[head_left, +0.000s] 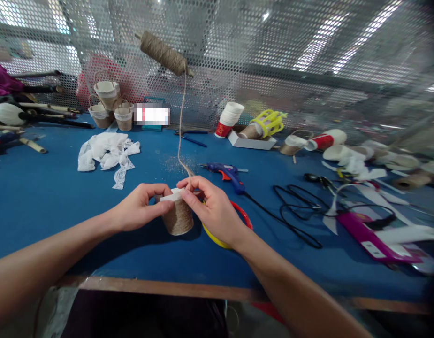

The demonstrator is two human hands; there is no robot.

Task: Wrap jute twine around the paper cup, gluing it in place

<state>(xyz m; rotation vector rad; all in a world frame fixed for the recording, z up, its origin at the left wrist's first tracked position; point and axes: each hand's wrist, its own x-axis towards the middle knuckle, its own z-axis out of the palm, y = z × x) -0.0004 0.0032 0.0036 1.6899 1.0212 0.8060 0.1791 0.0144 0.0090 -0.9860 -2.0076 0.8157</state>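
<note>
A paper cup [178, 218] wrapped in brown twine, with a bare white rim, is tilted just above the blue table. My left hand [144, 204] grips its rim, thumb outside and fingers over the edge. With thumb and fingers pinched, my right hand [211, 206] holds the twine [180, 126] at the cup's far right rim. That strand runs up to a twine spool [162, 52] on a rod at the mesh panel. Partly behind my right hand lies a yellow and red ring [243, 213].
A blue glue gun [227, 173] lies beyond my right hand, its black cord [290, 211] looping right. White lace [106, 152] is heaped at left. Small twine baskets [123, 117], stacked cups [229, 119] and a white box [252, 142] stand along the back. A purple case [375, 234] lies at right.
</note>
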